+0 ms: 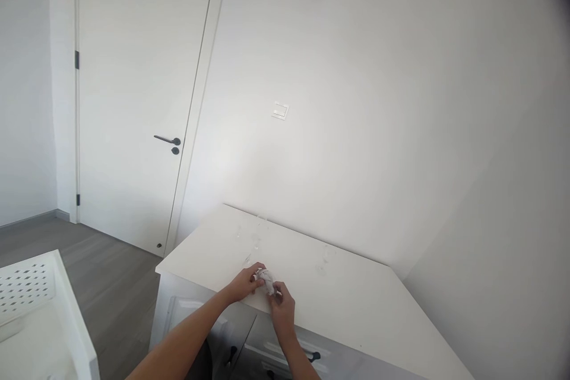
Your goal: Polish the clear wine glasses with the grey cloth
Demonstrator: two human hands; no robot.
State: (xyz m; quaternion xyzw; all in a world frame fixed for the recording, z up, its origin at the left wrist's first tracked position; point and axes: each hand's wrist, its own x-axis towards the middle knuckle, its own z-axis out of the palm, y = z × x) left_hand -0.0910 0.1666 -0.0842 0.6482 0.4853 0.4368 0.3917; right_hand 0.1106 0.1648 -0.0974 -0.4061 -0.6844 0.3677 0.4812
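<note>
The left hand (243, 285) at nine o'clock and right hand (284, 306) at four are clamping a crumpled white wad (267, 280), seemingly working it over, needing a steady pinch next.

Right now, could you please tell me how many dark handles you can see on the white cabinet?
3 show: a left handle and a lower handle, both left of the right arm, and a right handle just right of it. Others may be hidden or cut off.
</note>
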